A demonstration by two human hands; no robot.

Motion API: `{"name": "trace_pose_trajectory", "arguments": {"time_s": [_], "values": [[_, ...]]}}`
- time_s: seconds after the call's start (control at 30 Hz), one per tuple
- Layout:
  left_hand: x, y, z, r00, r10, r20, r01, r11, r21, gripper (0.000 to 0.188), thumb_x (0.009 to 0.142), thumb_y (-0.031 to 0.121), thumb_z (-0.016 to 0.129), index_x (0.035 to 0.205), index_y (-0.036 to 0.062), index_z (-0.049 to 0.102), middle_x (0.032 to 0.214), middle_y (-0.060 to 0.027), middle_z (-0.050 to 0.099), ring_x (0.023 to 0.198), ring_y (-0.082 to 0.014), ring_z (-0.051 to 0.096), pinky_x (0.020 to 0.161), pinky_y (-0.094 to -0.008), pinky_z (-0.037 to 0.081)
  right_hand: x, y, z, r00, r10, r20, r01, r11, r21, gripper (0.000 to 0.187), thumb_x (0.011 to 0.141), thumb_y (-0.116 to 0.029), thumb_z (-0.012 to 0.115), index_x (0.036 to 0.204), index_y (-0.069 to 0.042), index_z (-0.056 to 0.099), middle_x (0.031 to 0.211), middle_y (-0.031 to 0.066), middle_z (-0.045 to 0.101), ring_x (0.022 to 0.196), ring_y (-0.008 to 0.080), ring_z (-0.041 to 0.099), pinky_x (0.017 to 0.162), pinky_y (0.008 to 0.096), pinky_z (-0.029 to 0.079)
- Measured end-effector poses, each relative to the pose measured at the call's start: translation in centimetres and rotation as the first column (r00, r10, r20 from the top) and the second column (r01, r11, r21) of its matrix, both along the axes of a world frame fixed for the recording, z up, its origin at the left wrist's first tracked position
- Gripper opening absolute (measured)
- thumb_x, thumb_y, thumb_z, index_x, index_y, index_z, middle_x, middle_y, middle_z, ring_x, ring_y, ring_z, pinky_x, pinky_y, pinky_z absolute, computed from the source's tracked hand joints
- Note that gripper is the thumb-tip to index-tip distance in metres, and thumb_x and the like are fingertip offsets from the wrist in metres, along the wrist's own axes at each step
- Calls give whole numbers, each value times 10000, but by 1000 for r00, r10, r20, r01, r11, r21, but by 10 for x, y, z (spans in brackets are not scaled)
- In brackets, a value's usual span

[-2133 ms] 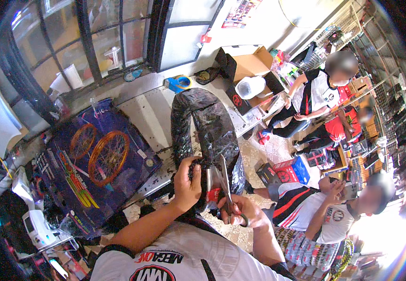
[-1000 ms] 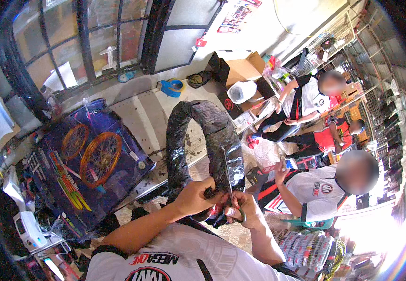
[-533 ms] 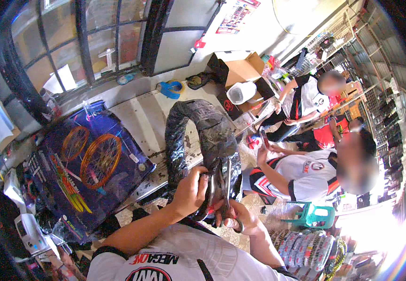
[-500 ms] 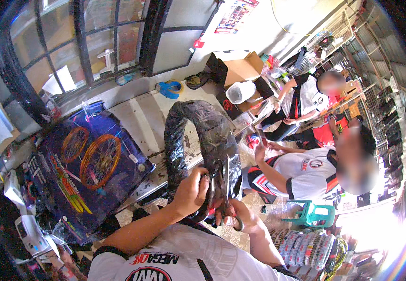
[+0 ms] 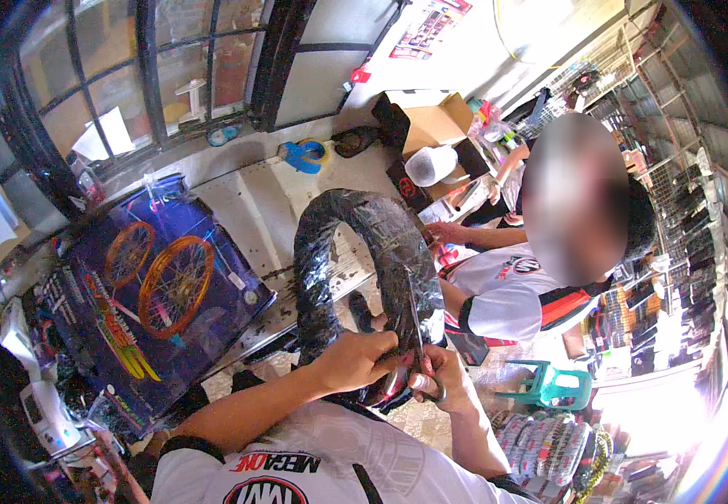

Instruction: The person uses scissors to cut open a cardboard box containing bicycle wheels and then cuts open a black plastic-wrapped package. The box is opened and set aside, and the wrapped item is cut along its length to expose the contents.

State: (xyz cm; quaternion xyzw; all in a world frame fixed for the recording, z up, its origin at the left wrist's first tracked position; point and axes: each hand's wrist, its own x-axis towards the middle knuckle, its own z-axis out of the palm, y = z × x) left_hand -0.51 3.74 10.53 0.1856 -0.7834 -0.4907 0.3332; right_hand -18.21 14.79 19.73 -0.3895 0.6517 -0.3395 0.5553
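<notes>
A ring-shaped tire (image 5: 318, 252) wrapped in shiny black plastic stands in front of my chest, leaning by the bench edge. My left hand (image 5: 362, 359) is closed on the plastic wrap at its near right side, fingertips against the tire. In my right hand (image 5: 450, 376) is a pair of scissors (image 5: 417, 323), gripped by the handles. Their blades point up and away along the tire's right side, against the plastic. A handle ring shows below my right fingers. How far apart the blades are is hard to see.
A long bench (image 5: 246, 197) runs behind the tire, with a dark blue box (image 5: 204, 336) picturing orange wheels at left. Blue and yellow tape rolls (image 5: 305, 156) and an open carton (image 5: 435, 122) lie farther back. A co-worker (image 5: 507, 294) stands close at right, near a green stool (image 5: 549, 385) and stacked tires (image 5: 540, 441).
My left hand has shifted right and lower along the tire, closer to the scissors. The tire has tilted slightly. The co-worker at right has leaned in toward the bench.
</notes>
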Motion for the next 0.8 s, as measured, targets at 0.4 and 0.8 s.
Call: {"name": "trace_pose_trajectory", "arguments": {"time_s": [0.4,0.8], "values": [[9,15,-16,994,-110,-5,109,982,156,254,933,271,719,898,58,585,781,-176,633,725,-391,661,631,-457,506,-4,-13,31,991,132,20,-133,989,61,503,847,-323,872,1168,-2,658,838,1,664,694,93,620,607,254,496],[-21,-77,40,744,387,-544,529,157,834,653,1009,450,649,1511,127,384,1344,-92,588,1173,-230,618,1019,-418,496,24,1,-2,978,69,-197,-99,984,-149,473,763,-265,946,1067,-20,679,748,-41,527,687,68,559,644,241,469]]}}
